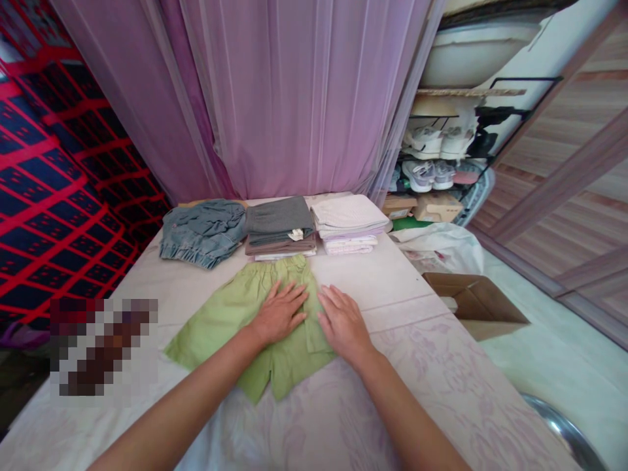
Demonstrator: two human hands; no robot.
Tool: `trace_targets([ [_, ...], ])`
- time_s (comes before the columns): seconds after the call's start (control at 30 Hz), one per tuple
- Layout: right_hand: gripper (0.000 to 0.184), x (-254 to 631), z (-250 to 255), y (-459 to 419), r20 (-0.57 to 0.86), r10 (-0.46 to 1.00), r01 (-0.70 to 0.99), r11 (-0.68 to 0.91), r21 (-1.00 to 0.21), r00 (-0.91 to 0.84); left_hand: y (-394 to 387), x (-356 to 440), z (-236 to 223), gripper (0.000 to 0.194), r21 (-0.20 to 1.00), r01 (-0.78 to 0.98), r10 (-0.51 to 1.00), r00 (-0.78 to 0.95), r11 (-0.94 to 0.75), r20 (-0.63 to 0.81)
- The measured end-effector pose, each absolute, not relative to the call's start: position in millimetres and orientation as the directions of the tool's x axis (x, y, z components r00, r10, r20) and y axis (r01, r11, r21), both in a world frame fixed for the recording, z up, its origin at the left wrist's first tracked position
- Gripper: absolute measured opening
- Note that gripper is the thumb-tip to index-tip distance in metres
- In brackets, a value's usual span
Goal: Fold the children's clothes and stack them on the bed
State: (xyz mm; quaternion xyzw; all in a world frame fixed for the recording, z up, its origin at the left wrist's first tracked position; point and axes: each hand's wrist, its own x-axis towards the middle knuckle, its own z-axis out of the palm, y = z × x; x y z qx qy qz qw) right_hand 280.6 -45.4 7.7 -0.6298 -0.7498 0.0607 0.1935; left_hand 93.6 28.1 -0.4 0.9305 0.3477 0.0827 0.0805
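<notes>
A pair of light green shorts (226,314) lies on the pale patterned cloth, its gathered waistband toward the stacks and its leg openings toward me. The right side of the shorts is folded inward. My left hand (280,313) rests flat on the middle of the shorts with its fingers spread. Along the folded right edge lies my right hand (345,324), fingers stretched out and touching the green fabric. Beyond the waistband is a stack of folded dark grey and brown clothes (280,226). Blue denim shorts (203,230) lie to its left, and folded white clothes (348,219) to its right.
Purple curtains (294,98) hang behind the stacks. On the right, shoes (426,173) sit on a rack above small boxes. An open cardboard box (478,297) and a metal basin (562,425) stand beside the cloth-covered surface (412,366). Red-and-dark checked fabric (53,190) hangs at left.
</notes>
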Motion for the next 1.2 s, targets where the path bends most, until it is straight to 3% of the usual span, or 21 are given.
trace_targets([
  [0.1, 0.055, 261.7, 2.6, -29.4, 0.110, 0.978, 0.931, 0.201, -0.303, -0.176, 10.6, 74.9, 1.3, 0.045, 0.231, 0.691, 0.719, 0.693, -0.685, 0.058],
  [0.23, 0.063, 250.5, -10.1, -23.3, -0.019, 0.977, 0.940, 0.200, -0.277, -0.213, 3.3, 32.8, 7.4, 0.044, 0.201, 0.811, 0.836, 0.531, -0.549, 0.138],
  [0.43, 0.063, 247.3, -8.9, -29.2, -0.020, 0.989, 0.963, 0.140, -0.232, -0.149, -4.7, -60.0, 8.7, 0.047, 0.160, 0.978, 0.969, 0.093, -0.132, 0.228],
  [0.57, 0.061, 239.8, -9.2, -39.2, -0.034, 0.989, 0.971, 0.133, -0.201, -0.143, -14.1, -102.7, 7.7, 0.050, 0.240, 0.965, 0.989, -0.129, 0.110, 0.066],
  [0.67, 0.056, 232.0, -6.6, -44.4, -0.067, 0.984, 0.971, 0.152, -0.183, -0.167, -19.3, -113.2, 13.8, 0.042, 0.295, 0.939, 0.985, -0.167, 0.175, -0.051],
  [0.87, 0.044, 185.9, 20.1, -35.9, 0.105, 0.953, 0.933, 0.299, -0.200, -0.283, -25.3, -115.5, 25.7, 0.029, 0.300, 0.923, 0.960, -0.183, 0.243, -0.214],
  [1.03, 0.042, 131.6, 36.8, 4.8, 0.132, 0.872, 0.846, 0.489, -0.212, -0.471, -33.8, -113.9, 25.3, 0.021, 0.344, 0.916, 0.973, -0.157, 0.207, -0.166],
  [1.2, 0.050, 99.1, 21.0, 38.8, 0.043, 0.858, 0.833, 0.509, -0.218, -0.512, -40.2, -106.6, 15.2, 0.017, 0.474, 0.853, 0.974, -0.221, 0.218, -0.049],
])
